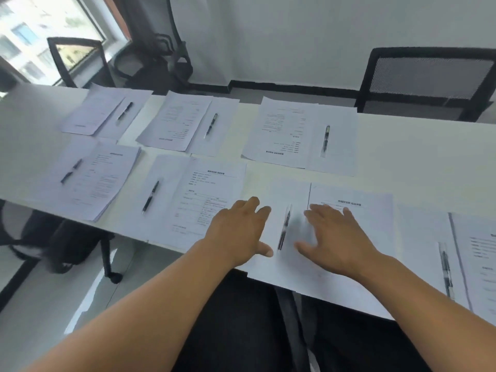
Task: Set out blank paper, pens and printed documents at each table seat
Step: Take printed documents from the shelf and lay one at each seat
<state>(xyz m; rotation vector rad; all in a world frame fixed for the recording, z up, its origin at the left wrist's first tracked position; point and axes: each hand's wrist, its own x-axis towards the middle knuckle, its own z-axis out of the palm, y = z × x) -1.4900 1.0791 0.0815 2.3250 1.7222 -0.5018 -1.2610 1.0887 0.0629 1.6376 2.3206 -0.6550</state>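
on the near surface edge, both flat, empty hands, left hand (239,229) and right hand (338,237), should square the blank sheet (276,194) under the pen (284,228) gently.

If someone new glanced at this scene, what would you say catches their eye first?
Two bare hands, left hand and right hand, lie flat and open on sheets at the white table's near edge, flanking a pen. Beyond them, rows of paper sets each carry a pen, and a black mesh chair stands behind.
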